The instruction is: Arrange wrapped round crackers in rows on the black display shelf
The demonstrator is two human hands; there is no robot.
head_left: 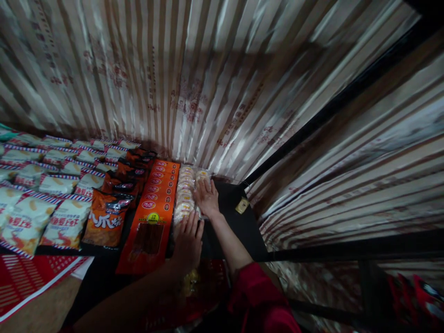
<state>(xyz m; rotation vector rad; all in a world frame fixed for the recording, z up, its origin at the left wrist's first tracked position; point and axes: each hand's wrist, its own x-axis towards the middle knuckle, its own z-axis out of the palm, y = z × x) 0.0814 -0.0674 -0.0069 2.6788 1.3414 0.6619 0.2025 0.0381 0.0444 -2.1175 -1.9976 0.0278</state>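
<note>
Two columns of clear-wrapped pale snack packs (186, 187) lie on the black shelf beside a row of flat orange snack packets. My right hand (207, 198) rests palm down on the right column, fingers stretched toward the curtain. My left hand (189, 241) lies over the near end of the left column with its fingers extended, covering part of the packs. Overlapping flat orange packets (152, 203) lie just left of that column, the nearest one fully showing. Both hands look open, pressing on or touching the wrapping.
Orange-and-black snack bags (106, 217) and rows of white snack bags (65, 221) fill the left. A small yellowish packet (242, 205) lies on the black shelf (225, 240) at right. A striped curtain (194, 83) hangs behind, with a dark pole (294, 143) crossing it. Red baskets (31, 277) stand below.
</note>
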